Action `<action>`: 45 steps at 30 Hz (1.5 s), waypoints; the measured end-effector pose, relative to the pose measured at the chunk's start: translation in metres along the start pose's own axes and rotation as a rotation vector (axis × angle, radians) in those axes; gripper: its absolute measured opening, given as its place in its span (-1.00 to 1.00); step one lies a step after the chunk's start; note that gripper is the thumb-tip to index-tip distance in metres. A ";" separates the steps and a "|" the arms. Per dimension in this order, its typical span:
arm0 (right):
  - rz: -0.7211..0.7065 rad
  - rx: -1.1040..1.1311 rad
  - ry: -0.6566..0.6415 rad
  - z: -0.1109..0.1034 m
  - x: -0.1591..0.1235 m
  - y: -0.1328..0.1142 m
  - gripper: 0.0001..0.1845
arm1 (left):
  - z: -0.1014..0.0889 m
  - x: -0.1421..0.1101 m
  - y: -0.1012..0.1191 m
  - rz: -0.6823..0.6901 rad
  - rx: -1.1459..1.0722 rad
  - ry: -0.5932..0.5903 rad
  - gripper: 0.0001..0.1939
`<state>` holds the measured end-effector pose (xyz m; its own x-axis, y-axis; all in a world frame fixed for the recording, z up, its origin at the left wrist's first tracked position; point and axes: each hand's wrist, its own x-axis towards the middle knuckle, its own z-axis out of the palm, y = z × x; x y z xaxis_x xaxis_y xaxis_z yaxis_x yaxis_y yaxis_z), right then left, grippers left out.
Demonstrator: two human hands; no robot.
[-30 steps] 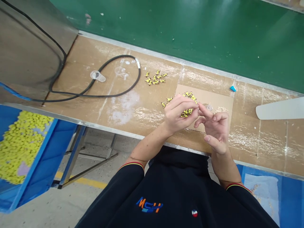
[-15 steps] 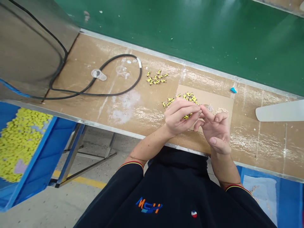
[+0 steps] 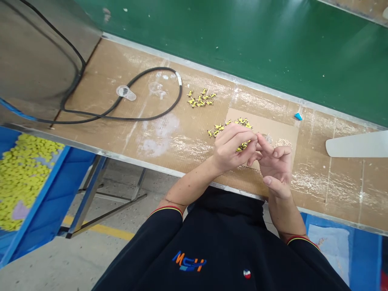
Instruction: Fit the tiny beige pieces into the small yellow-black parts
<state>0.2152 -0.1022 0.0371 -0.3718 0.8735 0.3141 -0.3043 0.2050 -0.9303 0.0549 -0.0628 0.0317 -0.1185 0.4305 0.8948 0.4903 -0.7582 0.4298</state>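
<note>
My left hand (image 3: 233, 147) hovers over a sheet of brown cardboard (image 3: 281, 133), its fingertips bunched against the fingertips of my right hand (image 3: 274, 165). Whatever lies between the fingertips is too small to make out. Small yellow-and-black parts (image 3: 230, 126) are scattered on the cardboard, partly hidden under my left hand. A transparent round piece (image 3: 268, 138) lies just beyond my right fingers, beside a small heap of beige granules (image 3: 283, 142). Another cluster of yellow parts (image 3: 200, 98) lies on the bench beyond the cardboard.
A black cable (image 3: 121, 118) loops across the scuffed wooden bench (image 3: 169, 147) near transparent plastic pieces (image 3: 125, 93). A steel panel (image 3: 36, 52) stands at left. A green belt (image 3: 242, 40) runs behind. Below left, a blue bin (image 3: 45, 190) holds yellow pieces.
My hands have shifted slightly right, with the fingertips still together. The bench and its objects sit a little differently in view as my head moves.
</note>
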 end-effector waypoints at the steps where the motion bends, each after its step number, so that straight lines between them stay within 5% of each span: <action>1: 0.004 0.007 0.004 0.000 0.000 0.000 -0.57 | 0.000 0.000 0.000 0.005 0.001 0.002 -0.89; 15: 0.095 -0.020 0.101 -0.003 -0.003 -0.002 -0.42 | 0.001 0.000 0.001 -0.018 -0.027 0.091 -0.87; 35: -0.144 -0.355 -0.054 -0.027 0.000 0.004 -0.56 | -0.002 0.004 -0.013 0.049 0.018 -0.161 -0.84; 45: 0.081 -0.223 0.055 -0.020 -0.005 -0.001 -0.40 | -0.003 0.003 -0.013 0.061 0.058 -0.194 -0.82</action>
<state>0.2348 -0.0976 0.0330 -0.3370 0.9125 0.2317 -0.0717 0.2205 -0.9728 0.0455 -0.0527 0.0294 0.0782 0.4752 0.8764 0.5412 -0.7585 0.3630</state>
